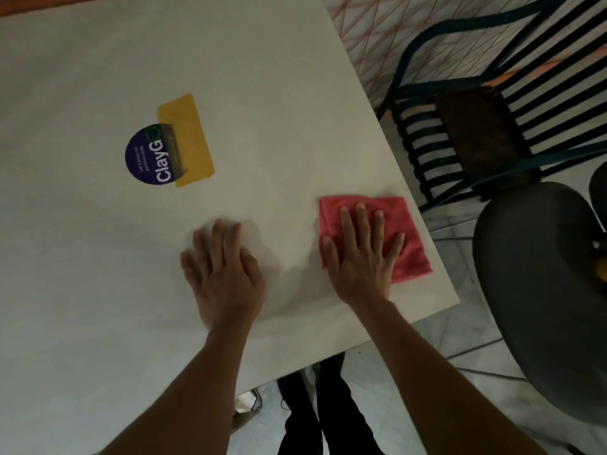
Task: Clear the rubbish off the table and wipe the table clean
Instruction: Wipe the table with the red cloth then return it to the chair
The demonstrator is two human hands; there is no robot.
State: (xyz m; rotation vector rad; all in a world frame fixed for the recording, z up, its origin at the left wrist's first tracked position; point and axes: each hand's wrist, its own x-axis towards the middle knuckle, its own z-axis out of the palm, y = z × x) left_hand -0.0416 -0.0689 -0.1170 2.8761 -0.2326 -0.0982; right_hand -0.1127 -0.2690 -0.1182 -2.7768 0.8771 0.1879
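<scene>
Wiping is being carried out with a folded red cloth (391, 238), which is lying flat on the white table (98, 257) close to its right-hand edge and near corner. The cloth is being pressed down by the right hand (359, 257), whose fingers are being kept straight and spread, with nothing gripped. Just to the left, the left hand (223, 267) is being rested palm-down on the bare tabletop, fingers likewise extended and holding nothing. Farther up the table, well apart from both hands, a yellow slip (189, 133) is seen partly overlapped by a round purple sticker (144, 157); whether these are loose rubbish or stuck down cannot be told. For a clean result, even palm pressure is probably being called for, with overlapping strokes worked inward so that the cloth is not being pushed off the edge. Beside the table, a dark slatted chair (460, 126) and a grey rounded seat (542, 290) are being left untouched.
</scene>
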